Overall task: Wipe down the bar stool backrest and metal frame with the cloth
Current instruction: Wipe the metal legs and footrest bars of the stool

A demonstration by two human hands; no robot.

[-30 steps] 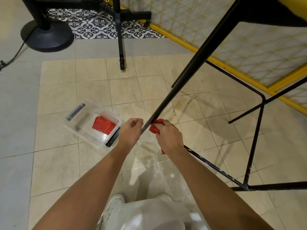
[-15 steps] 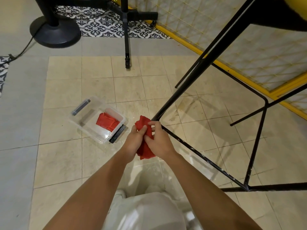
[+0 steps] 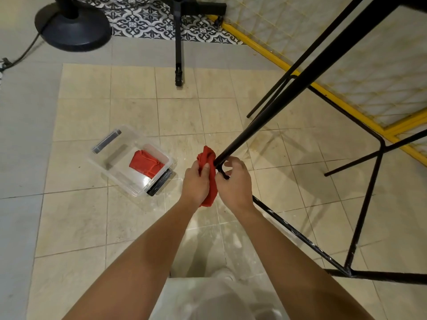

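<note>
The bar stool's black metal leg (image 3: 288,95) slants down from the upper right to a bend near the floor, where it joins a scuffed floor rail (image 3: 300,239). A red cloth (image 3: 209,158) is bunched against that bend. My left hand (image 3: 195,183) grips the cloth with the thumb pressed on it. My right hand (image 3: 235,183) sits just to its right, fingers curled around the bend of the leg. The stool's backrest is out of view.
A clear plastic container (image 3: 108,162) holding a second red cloth (image 3: 145,162) lies on the tiles to the left. A black fan base (image 3: 74,31) with a cable and a black stand leg (image 3: 178,54) are farther back. A yellow-framed mesh panel (image 3: 277,61) runs behind the stool.
The cloth has passed from my right hand to my left. My right hand now hooks the leg's lower bend. Both hands have slid down the leg towards the floor.
</note>
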